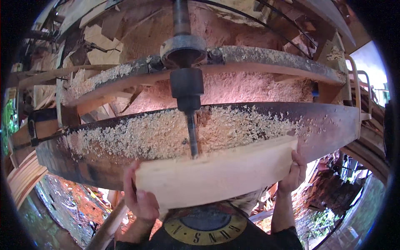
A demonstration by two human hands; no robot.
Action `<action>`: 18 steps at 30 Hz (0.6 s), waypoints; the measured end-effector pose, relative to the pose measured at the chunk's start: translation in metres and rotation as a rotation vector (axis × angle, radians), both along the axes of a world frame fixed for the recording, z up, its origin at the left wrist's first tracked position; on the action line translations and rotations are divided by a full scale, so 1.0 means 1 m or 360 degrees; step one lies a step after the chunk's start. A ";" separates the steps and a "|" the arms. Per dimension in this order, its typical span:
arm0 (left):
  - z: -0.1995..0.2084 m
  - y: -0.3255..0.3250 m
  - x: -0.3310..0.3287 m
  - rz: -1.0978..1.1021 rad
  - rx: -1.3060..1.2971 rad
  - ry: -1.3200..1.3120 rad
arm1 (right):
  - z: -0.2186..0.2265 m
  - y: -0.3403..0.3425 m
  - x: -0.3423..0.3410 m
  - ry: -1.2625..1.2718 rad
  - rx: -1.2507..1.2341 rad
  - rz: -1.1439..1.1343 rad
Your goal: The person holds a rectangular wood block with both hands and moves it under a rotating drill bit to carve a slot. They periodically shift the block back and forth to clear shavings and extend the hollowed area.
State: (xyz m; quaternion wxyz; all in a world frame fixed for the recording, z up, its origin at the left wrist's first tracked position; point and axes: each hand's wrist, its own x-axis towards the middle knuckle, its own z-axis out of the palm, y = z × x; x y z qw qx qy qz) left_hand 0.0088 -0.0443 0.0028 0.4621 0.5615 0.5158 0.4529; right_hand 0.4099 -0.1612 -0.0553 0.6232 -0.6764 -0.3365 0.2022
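A pale wooden block (221, 175) rests at the near edge of a dark work table, its broad side facing me. My left hand (139, 193) closes round the block's left end, with the thumb on the near face. At the other end, my right hand (294, 173) grips the block's right edge. Above its far edge stands a drill bit (192, 137), held upright in a black chuck (186, 85). The bit's tip meets the block's top edge; whether it has entered the wood I cannot tell.
Wood chips (158, 129) lie thickly over the table (329, 125) round the bit. Behind it runs a beam (275, 58) dusted with chips, and sawdust (258, 87) is heaped beyond. Wood offcuts (100, 41) pile up at the back left. A metal rail (356, 91) stands at the right.
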 end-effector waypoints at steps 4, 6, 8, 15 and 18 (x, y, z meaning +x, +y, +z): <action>0.008 0.011 0.013 0.0131 -0.0136 -0.0064 | 0.000 0.006 -0.004 0.0030 0.0051 0.0018; 0.006 0.042 0.026 0.0168 -0.0110 0.0001 | 0.004 0.007 -0.005 0.0000 0.0035 -0.0155; 0.005 0.025 0.015 0.0118 -0.0120 0.0007 | 0.003 0.007 -0.007 -0.0041 -0.0032 -0.0116; 0.003 0.017 0.002 0.0041 -0.0087 -0.0047 | 0.004 0.011 -0.012 0.0019 0.0086 -0.0102; -0.009 0.018 0.000 0.0080 -0.0044 -0.0177 | 0.004 0.013 -0.009 0.0032 0.0016 -0.0067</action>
